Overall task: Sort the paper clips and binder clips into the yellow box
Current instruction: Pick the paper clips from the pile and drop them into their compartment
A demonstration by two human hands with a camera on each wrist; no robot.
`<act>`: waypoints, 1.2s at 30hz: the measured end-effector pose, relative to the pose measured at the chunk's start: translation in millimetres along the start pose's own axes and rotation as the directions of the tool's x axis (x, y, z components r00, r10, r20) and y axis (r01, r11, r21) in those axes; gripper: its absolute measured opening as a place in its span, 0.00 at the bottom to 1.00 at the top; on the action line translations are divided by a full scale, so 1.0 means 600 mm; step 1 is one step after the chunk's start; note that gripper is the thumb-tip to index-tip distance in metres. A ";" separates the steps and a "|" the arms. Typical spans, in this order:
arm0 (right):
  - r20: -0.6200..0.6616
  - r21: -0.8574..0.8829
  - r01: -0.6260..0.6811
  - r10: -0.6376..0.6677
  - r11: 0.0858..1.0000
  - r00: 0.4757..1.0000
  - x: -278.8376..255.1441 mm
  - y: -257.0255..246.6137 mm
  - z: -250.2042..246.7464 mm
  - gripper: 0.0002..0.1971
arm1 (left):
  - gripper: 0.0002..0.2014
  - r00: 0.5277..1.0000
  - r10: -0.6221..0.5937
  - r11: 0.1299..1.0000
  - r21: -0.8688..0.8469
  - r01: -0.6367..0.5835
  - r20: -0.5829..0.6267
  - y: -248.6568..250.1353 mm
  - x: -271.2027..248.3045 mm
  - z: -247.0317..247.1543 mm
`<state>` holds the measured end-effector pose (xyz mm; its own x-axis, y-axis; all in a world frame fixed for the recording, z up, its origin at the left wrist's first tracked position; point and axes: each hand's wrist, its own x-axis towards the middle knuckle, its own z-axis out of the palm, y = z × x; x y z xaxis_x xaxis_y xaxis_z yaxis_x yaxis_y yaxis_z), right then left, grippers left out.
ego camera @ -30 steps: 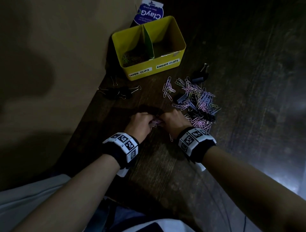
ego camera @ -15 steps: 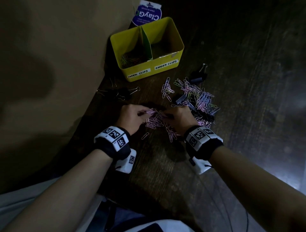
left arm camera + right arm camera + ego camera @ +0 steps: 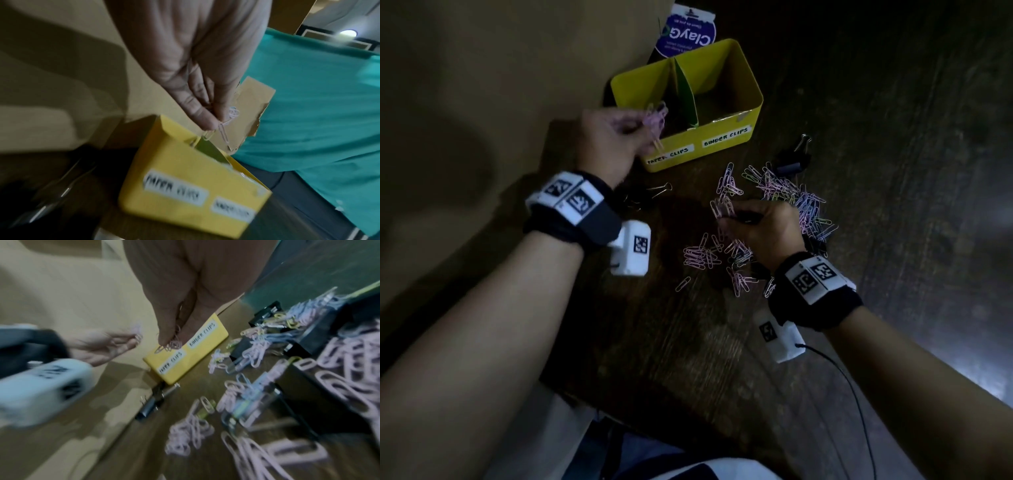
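Observation:
The yellow box point(image 3: 724, 138) stands at the table's far left edge, split by a green divider point(image 3: 686, 99), with labels "PAPER CLIPS" and "BINDER CLIPS" on its front. My left hand point(image 3: 616, 137) pinches a bunch of pink paper clips point(image 3: 655, 118) over the left compartment point(image 3: 207, 146). My right hand point(image 3: 763, 226) pinches another bunch of pink paper clips point(image 3: 722, 207) just above the table point(image 3: 170, 344). Loose pastel paper clips point(image 3: 787, 195) lie scattered in front of the box. Black binder clips point(image 3: 791, 164) lie among them.
More black binder clips point(image 3: 643, 198) lie by the table's left edge under my left wrist. A purple "ClayG" pack point(image 3: 686, 32) stands behind the box. A beige wall point(image 3: 482, 102) borders the dark wooden table point(image 3: 893, 171) on the left. A black cable point(image 3: 852, 394) runs from my right wrist.
My left hand rose from the table and moved forward-left to the box with a bunch of paper clips. My right hand lifted a bunch of clips off the table.

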<state>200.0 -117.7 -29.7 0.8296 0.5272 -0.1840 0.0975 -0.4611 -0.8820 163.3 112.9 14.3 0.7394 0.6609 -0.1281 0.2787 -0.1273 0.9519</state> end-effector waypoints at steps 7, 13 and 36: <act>-0.054 0.164 -0.026 0.035 0.986 0.998 0.008 -0.029 -0.013 0.12 | 0.11 1.000 0.007 0.892 0.451 -0.018 0.027 0.007 0.086 0.013; -0.081 0.100 -0.023 0.031 0.995 0.996 0.047 -0.073 -0.025 0.12 | 0.13 0.991 0.058 0.769 0.627 -0.121 0.121 -0.017 0.094 0.025; 0.195 -0.494 0.186 -0.100 0.849 0.976 0.261 -0.157 0.073 0.21 | 0.09 0.805 -0.063 0.888 0.401 -0.225 0.590 -0.143 -0.148 0.040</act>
<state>296.4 39.8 5.7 0.6927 0.6995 -0.1756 0.5085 -0.6464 -0.5689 88.4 47.2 -63.1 0.9393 0.1032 -0.3273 0.3270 -0.5582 0.7625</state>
